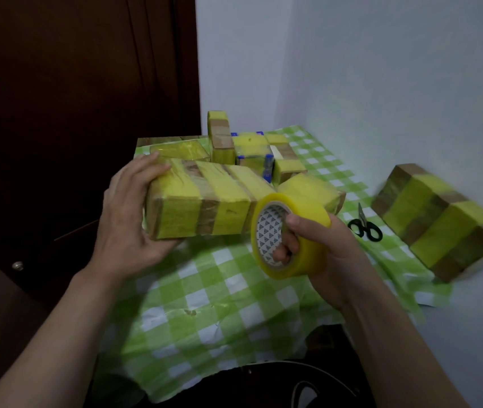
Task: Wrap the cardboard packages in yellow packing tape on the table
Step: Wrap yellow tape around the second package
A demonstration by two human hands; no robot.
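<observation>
At the bench (469,304), spread with a green-and-white checked cloth (219,304), the person's left hand (128,222) clasps the left end of a long cardboard package (199,201), fingers over the top and thumb underneath, holding it just above the cloth; several bands of yellow tape already cross it, with bare brown card between them; the right hand (322,254) grips the roll of yellow tape (293,206), fingers hooked through the core and thumb over the rim, the roll right against the package's right end; black scissors (365,228) lie on the cloth to the right; beyond them a second banded package (437,222) rests at the bench's edge; a cluster of wrapped packages (249,148) sits at the back near the wall.
</observation>
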